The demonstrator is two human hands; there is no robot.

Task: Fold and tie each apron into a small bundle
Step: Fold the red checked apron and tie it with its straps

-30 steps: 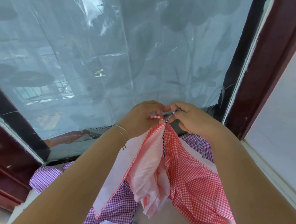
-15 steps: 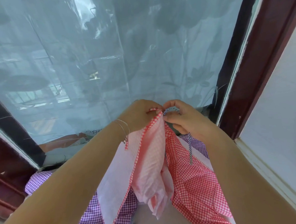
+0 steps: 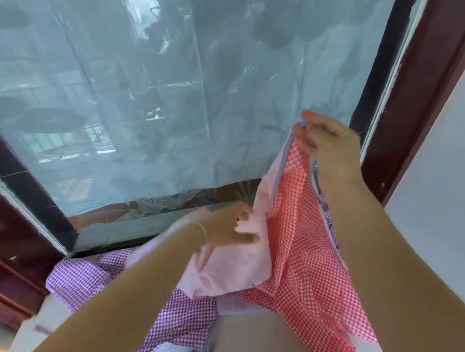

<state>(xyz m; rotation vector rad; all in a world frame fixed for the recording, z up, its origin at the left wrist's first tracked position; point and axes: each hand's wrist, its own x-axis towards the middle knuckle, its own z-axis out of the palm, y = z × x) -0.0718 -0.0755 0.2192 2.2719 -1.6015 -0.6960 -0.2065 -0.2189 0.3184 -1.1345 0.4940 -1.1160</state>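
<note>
Left hand motion-blurred; fingertips sunk in the pink side of the red checked apron, grip unclear. Right hand fingertips hidden by the apron's top corner. Apron's lower edge cut off at frame bottom. Purple checked apron partly covered by the left forearm.

The red apron is red-and-white gingham with a pale pink plain underside. It hangs unfolded in the air, its top corner raised high and its lower edge trailing down. A blue-and-white striped tie runs along its upper edge. The pink side is turned outward on the left, the checked side on the right. Below and to the left of the red apron, a purple gingham apron lies spread and rumpled, partly under it.
</note>
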